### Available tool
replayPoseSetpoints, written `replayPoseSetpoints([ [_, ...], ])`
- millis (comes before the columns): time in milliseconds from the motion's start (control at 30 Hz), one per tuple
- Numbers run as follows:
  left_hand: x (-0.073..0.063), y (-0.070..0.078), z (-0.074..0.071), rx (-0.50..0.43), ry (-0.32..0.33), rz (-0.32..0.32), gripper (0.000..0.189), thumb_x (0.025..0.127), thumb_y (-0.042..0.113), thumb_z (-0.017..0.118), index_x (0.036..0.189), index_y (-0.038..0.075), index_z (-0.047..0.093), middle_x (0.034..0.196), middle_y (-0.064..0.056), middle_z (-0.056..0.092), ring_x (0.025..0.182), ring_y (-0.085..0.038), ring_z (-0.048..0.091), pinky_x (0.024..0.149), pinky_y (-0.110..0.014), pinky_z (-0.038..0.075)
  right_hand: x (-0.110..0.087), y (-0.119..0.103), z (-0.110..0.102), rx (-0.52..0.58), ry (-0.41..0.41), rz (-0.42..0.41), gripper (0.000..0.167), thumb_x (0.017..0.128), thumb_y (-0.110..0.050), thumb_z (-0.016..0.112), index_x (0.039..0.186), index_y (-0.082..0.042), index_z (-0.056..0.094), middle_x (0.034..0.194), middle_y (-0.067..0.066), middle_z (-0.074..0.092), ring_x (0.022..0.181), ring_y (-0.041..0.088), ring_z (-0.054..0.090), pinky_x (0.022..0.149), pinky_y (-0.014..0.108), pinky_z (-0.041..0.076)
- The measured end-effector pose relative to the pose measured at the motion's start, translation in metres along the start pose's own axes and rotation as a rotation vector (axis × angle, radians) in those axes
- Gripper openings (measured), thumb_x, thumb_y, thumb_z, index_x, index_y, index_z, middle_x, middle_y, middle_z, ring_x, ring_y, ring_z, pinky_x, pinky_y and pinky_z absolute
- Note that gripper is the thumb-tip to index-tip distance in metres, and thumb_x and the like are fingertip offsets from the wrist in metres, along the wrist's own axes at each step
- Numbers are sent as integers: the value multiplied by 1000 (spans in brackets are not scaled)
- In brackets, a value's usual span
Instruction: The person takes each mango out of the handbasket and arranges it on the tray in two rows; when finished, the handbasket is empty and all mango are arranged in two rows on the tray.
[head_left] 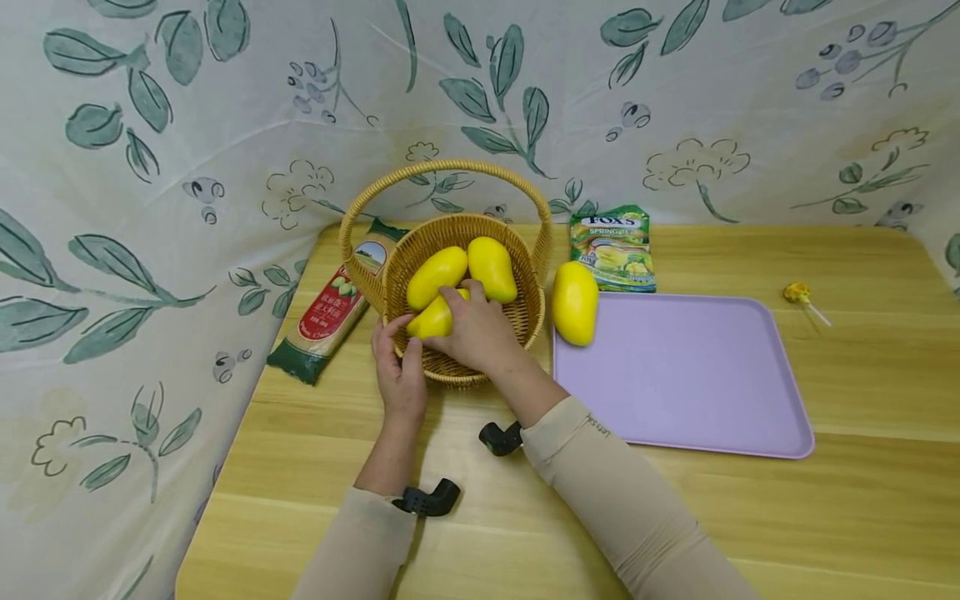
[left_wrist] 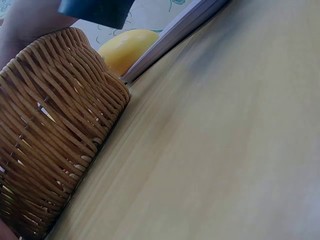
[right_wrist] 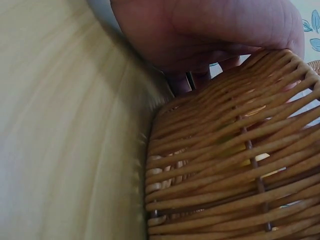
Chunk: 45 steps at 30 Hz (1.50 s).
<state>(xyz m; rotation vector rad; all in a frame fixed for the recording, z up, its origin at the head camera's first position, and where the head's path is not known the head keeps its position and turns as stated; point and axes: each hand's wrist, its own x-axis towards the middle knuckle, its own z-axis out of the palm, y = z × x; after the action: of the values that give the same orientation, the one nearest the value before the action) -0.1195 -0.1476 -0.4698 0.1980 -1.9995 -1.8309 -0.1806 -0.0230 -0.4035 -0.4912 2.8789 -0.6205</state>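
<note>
Near the back edge of the tabletop [head_left: 517, 533], toward its left corner, the right hand [head_left: 480, 329] reaches over the near rim of a wicker basket [left_wrist: 65, 110], thumb and fingers closed about a yellow mango [head_left: 432, 319] inside. The left hand [head_left: 401, 375] is at the basket's near left side, thumb and forefinger apart by the rim; whether they grip it I cannot tell. Behind the held mango, two more mangoes [head_left: 491, 268] lie in the basket, whose handle [head_left: 450, 167] stands up over them. A bag of pasta [head_left: 337, 304] lies just left of the basket, slanting along the tabletop's left edge from the back left corner. To the basket's right, another mango [head_left: 576, 304] lies across the back left corner of a lilac tray [head_left: 690, 358]. A green bag of sweets [head_left: 615, 254] lies behind that tray, by the tabletop's back edge. Farther right, past the tray's back right corner, is a yellow lollipop [head_left: 797, 292]. Leaf-patterned cloth [head_left: 450, 108] hangs beyond the back edge.
</note>
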Motion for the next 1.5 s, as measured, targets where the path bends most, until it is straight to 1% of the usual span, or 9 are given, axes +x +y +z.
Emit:
replayPoseSetpoints([
  [300,-1,1,-1,3,-8,-16,33,99,12,49,131,7,58,168,-10,18,159,-28,9,128,-53,9,-4,-1,-3,14,59,13,85,84,-61,75,152,-20,47,155,20,38,122,46,54,101,53,49],
  [433,-1,1,-1,6,-4,-12,33,99,12,49,131,8,58,168,-11,19,159,-28,10,128,-53,8,-8,-3,-12,34,100,46,83,82,-62,76,151,-24,49,155,21,37,120,48,51,93,52,53],
  [533,-1,1,-1,11,-3,-15,34,99,13,49,132,9,57,168,-11,18,159,-28,10,128,-54,7,-12,-4,-22,52,138,62,84,81,-64,76,151,-26,49,155,24,35,124,48,46,91,52,54],
  [667,-2,1,0,22,-4,-25,34,100,15,49,133,8,56,169,-11,16,159,-30,8,127,-57,6,-20,-2,-37,110,201,76,89,78,-66,77,152,-25,48,153,25,35,127,48,42,94,54,52],
  [833,-3,0,-1,28,-10,-22,36,101,16,48,134,3,54,169,-13,15,159,-32,7,127,-58,7,-33,2,-53,225,261,51,87,76,-65,80,148,-25,53,149,22,37,121,46,50,96,55,51],
  [1000,-2,-1,-1,25,-8,-8,36,101,15,48,133,0,54,169,-13,17,159,-32,9,127,-57,8,-47,7,-64,321,272,28,87,74,-64,82,148,-27,53,149,17,36,112,39,60,93,49,55],
  [1133,-1,-1,0,22,-6,4,35,100,15,48,132,0,54,168,-13,18,159,-32,9,127,-57,8,-59,13,-69,394,280,6,93,72,-59,87,150,-28,47,147,12,40,116,31,57,94,48,55],
  [1267,-1,-2,0,10,-4,8,35,100,14,49,131,0,54,168,-13,19,159,-31,10,127,-56,8,-71,20,-72,450,290,-20,91,70,-55,89,147,-25,50,144,8,49,118,25,55,93,47,55],
  [1500,-1,-1,0,-2,-1,14,36,99,12,49,131,-2,54,168,-13,20,158,-30,13,128,-54,9,-89,35,-74,510,252,-25,85,70,-51,91,142,-29,53,141,5,50,113,25,56,88,48,55],
])
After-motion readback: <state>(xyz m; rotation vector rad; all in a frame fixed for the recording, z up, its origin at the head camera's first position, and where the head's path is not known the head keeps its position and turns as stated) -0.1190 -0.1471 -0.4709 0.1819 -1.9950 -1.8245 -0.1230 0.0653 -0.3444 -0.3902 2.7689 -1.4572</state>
